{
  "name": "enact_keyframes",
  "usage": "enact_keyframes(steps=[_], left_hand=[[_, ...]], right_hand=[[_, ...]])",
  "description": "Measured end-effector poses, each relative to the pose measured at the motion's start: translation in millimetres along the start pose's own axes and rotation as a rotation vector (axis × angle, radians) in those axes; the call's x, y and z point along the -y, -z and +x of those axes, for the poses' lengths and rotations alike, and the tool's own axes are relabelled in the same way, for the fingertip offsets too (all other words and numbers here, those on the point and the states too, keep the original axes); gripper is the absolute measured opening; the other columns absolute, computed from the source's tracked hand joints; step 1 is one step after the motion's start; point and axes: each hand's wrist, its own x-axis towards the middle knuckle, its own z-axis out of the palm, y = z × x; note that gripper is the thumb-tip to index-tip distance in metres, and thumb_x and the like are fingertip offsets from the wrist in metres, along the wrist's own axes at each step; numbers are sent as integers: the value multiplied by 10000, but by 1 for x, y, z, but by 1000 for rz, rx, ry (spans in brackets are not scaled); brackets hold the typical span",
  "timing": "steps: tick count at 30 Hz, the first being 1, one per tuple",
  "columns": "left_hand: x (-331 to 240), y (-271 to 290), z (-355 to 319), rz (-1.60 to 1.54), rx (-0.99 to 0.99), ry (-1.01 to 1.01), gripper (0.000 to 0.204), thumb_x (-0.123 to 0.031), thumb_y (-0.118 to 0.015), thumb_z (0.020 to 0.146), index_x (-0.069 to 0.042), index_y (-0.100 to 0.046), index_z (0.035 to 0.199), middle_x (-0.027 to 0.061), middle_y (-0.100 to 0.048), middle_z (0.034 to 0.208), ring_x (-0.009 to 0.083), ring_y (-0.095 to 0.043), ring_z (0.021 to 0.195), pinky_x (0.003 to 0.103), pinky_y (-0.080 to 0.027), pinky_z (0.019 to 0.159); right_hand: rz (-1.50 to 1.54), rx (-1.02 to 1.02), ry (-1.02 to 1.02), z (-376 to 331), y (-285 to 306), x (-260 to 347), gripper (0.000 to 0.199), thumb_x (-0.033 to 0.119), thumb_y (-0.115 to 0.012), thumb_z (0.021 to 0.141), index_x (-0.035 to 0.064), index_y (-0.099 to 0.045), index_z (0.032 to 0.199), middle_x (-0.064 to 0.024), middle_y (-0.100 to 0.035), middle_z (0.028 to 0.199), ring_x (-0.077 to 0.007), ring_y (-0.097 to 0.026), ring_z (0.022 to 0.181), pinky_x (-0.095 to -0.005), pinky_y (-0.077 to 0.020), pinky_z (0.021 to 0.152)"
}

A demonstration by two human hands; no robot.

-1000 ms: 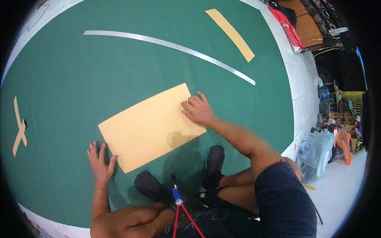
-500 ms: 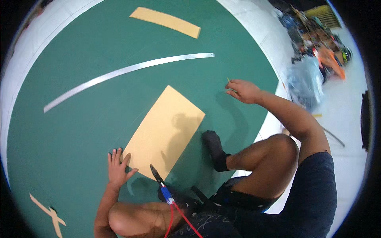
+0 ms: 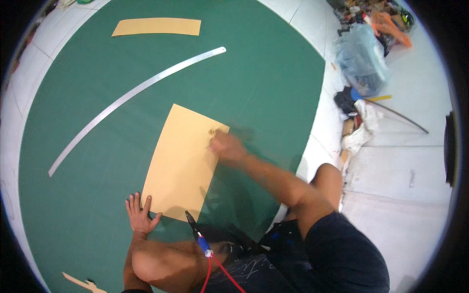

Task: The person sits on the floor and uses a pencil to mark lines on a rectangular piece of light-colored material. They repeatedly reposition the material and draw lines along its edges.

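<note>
Mat point(image 3: 266, 88): R hand point(image 3: 227, 146) @ sheet point(image 3: 180, 158), grip blurred.

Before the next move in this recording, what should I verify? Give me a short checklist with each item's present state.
1. Tan sheet lying flat on the green mat: ok.
2. Left hand at the sheet's lower-left corner, fingers spread: ok.
3. Right hand with a sure grip: cannot tell; it is blurred over the sheet's right edge.
4. Metal ruler apart from the sheet: ok.
5. Black clip out of the view of the sheet: not ok; it overlaps the lower edge.
</note>
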Motion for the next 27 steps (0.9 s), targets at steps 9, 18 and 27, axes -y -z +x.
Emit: enact_keyframes(steps=[9,18,27], left_hand=[[-20,35,-6,-47,25,124,868,-613,-653,907,-96,-418,1565,253,-275,1656,473,-240,1532,683,-156,1223],[-186,71,-125,-269,72,727,624,-327,-647,1009,-28,-438,1515,274,-349,1575,472,-393,1436,541,-364,1171],[-251,51,-294,-230,210,1327,735,-531,-753,917,-108,-527,1474,232,-357,1567,403,-490,1359,494,-457,1074]], right_hand=[[-32,-546,-37,-41,-137,34,363,394,-545,1043,59,-609,1165,-173,-405,1618,-371,-327,1527,-646,-215,1221],[75,-483,-9,-77,-127,-47,362,358,-543,1050,48,-576,1234,-183,-361,1644,-365,-260,1563,-645,-129,1251],[86,-543,33,-75,-126,-63,359,371,-542,1045,69,-578,1236,-161,-381,1642,-356,-272,1561,-644,-154,1250]])
